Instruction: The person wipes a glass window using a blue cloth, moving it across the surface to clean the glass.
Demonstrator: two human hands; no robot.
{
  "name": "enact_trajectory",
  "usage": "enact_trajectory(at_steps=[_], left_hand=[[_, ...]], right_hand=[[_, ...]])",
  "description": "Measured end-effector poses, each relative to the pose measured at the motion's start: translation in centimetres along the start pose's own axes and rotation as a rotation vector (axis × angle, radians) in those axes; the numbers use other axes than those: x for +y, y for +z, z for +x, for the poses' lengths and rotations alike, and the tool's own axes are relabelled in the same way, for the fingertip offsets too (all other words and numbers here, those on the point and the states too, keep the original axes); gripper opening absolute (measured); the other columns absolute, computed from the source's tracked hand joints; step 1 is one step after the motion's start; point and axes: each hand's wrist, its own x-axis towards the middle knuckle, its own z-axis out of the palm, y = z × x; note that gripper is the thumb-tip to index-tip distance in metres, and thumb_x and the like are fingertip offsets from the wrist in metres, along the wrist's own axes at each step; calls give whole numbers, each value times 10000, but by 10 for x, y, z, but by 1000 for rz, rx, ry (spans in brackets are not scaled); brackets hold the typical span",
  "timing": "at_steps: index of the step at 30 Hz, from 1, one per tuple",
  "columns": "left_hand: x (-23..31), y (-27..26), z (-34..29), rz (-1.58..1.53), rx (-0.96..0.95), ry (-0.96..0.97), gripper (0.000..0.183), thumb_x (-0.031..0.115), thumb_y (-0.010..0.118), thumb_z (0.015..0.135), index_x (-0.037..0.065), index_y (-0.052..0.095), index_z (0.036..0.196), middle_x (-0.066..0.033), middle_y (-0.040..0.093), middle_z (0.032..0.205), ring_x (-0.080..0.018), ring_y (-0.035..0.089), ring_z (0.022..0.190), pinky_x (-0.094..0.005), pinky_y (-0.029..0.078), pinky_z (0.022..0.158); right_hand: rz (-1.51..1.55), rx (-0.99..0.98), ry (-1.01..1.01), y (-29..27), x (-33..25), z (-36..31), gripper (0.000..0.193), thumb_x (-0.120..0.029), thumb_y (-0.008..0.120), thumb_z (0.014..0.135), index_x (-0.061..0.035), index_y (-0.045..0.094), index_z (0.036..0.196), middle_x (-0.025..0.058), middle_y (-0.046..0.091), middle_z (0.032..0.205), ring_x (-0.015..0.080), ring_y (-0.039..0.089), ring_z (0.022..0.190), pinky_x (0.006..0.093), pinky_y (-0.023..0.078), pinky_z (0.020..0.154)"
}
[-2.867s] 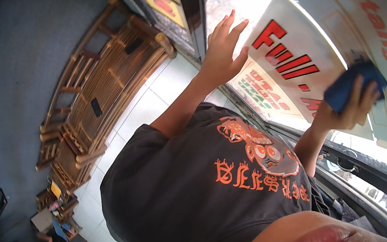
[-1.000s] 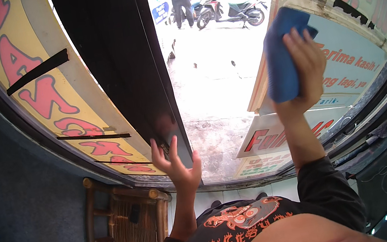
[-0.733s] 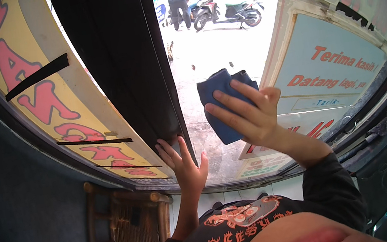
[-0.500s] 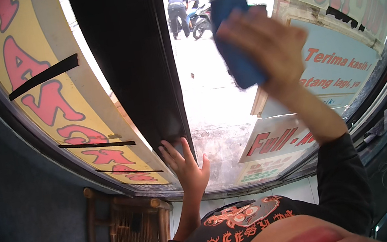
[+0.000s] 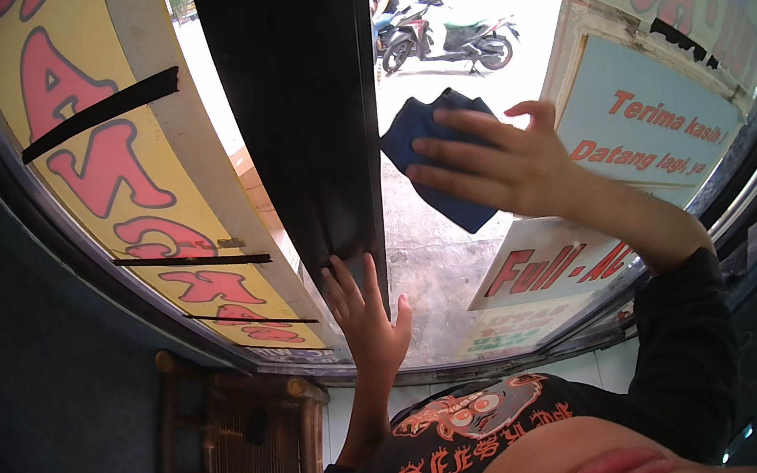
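Note:
My right hand (image 5: 496,163) is raised and presses a dark blue cloth (image 5: 458,209) flat against the window glass (image 5: 444,276). Its fingers lie across the cloth, spread a little. The cloth's left corner reaches close to the edge of the wide black frame post (image 5: 299,81). Lower down, my left hand (image 5: 367,322) rests on the bottom part of that post, fingers stretched out and thumb apart, holding nothing.
A yellow lettered sign (image 5: 68,88) with black tape strips covers the left pane. Pale blue (image 5: 643,95) and white (image 5: 540,255) signs hang at right. A bamboo chair (image 5: 235,457) stands lower left. Through the glass show a motorcycle (image 5: 456,36) and a person (image 5: 383,3).
My right hand has moved down and a little left with the cloth, towards the post. My left hand stays on the post. The view has shifted, showing more of the motorcycle.

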Motion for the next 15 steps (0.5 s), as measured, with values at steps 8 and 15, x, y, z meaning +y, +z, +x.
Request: enact_trajectory(at_steps=[8, 15], left_hand=[[4, -1, -4, -85, 6, -22, 754, 142, 594, 762, 73, 221, 1414, -281, 66, 1457, -467, 60, 1341, -551, 139, 1058], [12, -2, -10, -109, -15, -36, 733, 158, 592, 770, 80, 245, 1411, -261, 91, 1463, -475, 57, 1338, -546, 178, 1043]], right_hand=[[182, 530, 329, -43, 89, 54, 344, 10, 646, 704, -57, 622, 1041, 75, 640, 1000, 204, 586, 992, 291, 412, 817], [123, -10, -50, -1, 5, 10, 353, -105, 593, 735, -211, 624, 1069, -45, 584, 1125, 112, 513, 1108, 335, 393, 709]])
